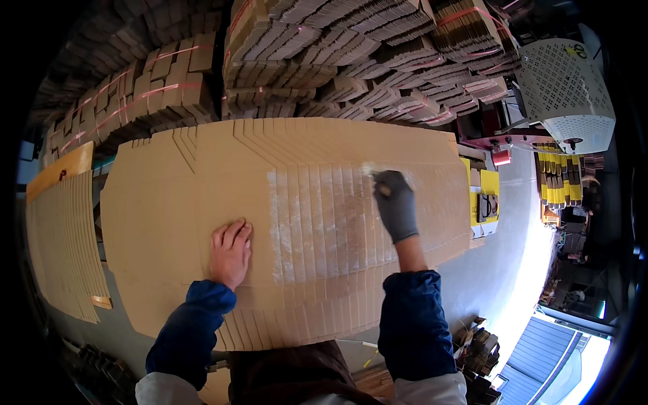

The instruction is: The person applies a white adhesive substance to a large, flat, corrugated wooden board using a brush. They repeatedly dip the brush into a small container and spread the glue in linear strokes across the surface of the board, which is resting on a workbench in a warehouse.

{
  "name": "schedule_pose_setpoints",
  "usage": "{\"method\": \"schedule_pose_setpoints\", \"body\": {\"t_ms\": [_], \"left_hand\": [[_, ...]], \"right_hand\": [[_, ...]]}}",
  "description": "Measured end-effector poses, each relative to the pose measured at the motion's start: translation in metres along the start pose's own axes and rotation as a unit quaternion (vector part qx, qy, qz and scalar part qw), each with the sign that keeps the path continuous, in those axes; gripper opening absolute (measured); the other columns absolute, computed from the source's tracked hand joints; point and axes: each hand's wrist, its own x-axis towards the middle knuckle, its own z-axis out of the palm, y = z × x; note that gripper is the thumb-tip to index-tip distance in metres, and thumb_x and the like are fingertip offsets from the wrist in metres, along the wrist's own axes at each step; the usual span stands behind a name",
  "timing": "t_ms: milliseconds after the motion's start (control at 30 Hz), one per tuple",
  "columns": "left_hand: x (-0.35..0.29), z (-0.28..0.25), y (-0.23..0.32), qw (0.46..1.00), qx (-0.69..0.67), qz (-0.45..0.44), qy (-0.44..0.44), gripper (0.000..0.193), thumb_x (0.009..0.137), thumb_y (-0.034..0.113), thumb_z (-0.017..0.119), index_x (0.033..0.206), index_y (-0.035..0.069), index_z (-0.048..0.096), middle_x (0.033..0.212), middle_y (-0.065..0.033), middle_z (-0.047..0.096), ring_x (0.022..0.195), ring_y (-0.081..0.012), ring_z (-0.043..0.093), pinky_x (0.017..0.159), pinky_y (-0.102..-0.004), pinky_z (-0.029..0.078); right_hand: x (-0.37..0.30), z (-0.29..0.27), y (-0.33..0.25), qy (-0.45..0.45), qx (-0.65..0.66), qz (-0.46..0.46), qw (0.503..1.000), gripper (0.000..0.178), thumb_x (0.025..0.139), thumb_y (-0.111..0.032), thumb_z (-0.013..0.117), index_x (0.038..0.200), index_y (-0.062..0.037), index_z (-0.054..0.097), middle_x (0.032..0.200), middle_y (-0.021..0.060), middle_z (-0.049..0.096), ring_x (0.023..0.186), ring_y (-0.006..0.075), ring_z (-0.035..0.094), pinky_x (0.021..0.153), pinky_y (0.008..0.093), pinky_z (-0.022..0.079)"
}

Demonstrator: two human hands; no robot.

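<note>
Fanned, overlapping cardboard sheets [158, 223] lie before me, their edges stepped in narrow strips. A wet, glossy whitish coating [324, 223] covers the strips in the middle. My left hand [231, 253], bare, rests with fingers stretched out on the plain board left of this coating. In a grey glove, my right hand [395, 202] is closed round what looks like a small brush [369, 169], over the far right part of the coated strips. Only its pale tip and a bit of its handle show; the fist hides the rest.
Strapped stacks of flat cardboard [324, 54] rise along the far side. More fanned sheets [61, 243] lean at the left beside a wooden board [64, 169]. A machine with a perforated grey cover [567, 88] stands at the far right, and yellow bundles [559, 179] lie below it.
</note>
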Motion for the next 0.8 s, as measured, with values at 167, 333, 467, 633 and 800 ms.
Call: {"method": "schedule_pose_setpoints", "body": {"t_ms": [167, 333, 467, 633, 800], "left_hand": [[-0.003, 0.0, -0.003, 1.0, 0.008, -0.001, -0.012, 0.043, 0.087, 0.003, 0.06, 0.13, 0.009, 0.057, 0.139, -0.0091, 0.052, 0.123, -0.0364, 0.044, 0.107, -0.0454, 0.039], [-0.002, 0.0, 0.001, 1.0, 0.017, -0.007, -0.018, 0.043, 0.088, 0.003, 0.058, 0.131, 0.007, 0.057, 0.14, -0.0114, 0.051, 0.125, -0.0387, 0.043, 0.108, -0.0476, 0.038], [0.0, 0.003, 0.002, 1.0, 0.019, 0.0, -0.018, 0.042, 0.089, 0.002, 0.055, 0.131, 0.005, 0.056, 0.14, -0.0128, 0.05, 0.125, -0.0391, 0.042, 0.109, -0.0478, 0.036], [-0.004, 0.004, -0.001, 0.999, 0.035, -0.01, -0.028, 0.041, 0.09, 0.004, 0.049, 0.131, 0.004, 0.056, 0.141, -0.0138, 0.048, 0.126, -0.0392, 0.041, 0.11, -0.0475, 0.034], [-0.007, 0.003, -0.004, 0.998, 0.051, -0.018, -0.035, 0.042, 0.089, 0.002, 0.049, 0.131, 0.002, 0.054, 0.14, -0.0148, 0.048, 0.128, -0.0395, 0.041, 0.111, -0.0479, 0.033]], "right_hand": [[-0.023, -0.001, -0.016, 0.041, 0.033, -0.051, 0.997, 0.021, 0.078, -0.002, 0.069, 0.099, -0.0062, 0.067, 0.108, 0.016, 0.067, 0.095, 0.0368, 0.067, 0.08, 0.0417, 0.056], [-0.018, -0.007, 0.016, 0.019, 0.071, -0.041, 0.996, 0.021, 0.079, -0.003, 0.068, 0.099, -0.0085, 0.067, 0.108, 0.0154, 0.067, 0.094, 0.038, 0.067, 0.078, 0.0429, 0.056], [-0.02, -0.042, 0.086, 0.107, -0.009, 0.059, 0.993, 0.02, 0.079, -0.003, 0.068, 0.098, -0.0079, 0.066, 0.105, 0.0158, 0.067, 0.091, 0.0381, 0.067, 0.076, 0.0426, 0.057], [-0.021, -0.047, 0.111, 0.07, 0.038, -0.03, 0.996, 0.017, 0.079, -0.005, 0.069, 0.095, -0.0086, 0.065, 0.104, 0.0141, 0.067, 0.095, 0.0364, 0.066, 0.08, 0.0428, 0.055], [-0.003, -0.089, 0.167, 0.148, 0.001, 0.064, 0.987, 0.015, 0.08, -0.003, 0.069, 0.094, -0.0059, 0.065, 0.099, 0.0152, 0.067, 0.089, 0.0375, 0.067, 0.077, 0.0412, 0.055]]}}
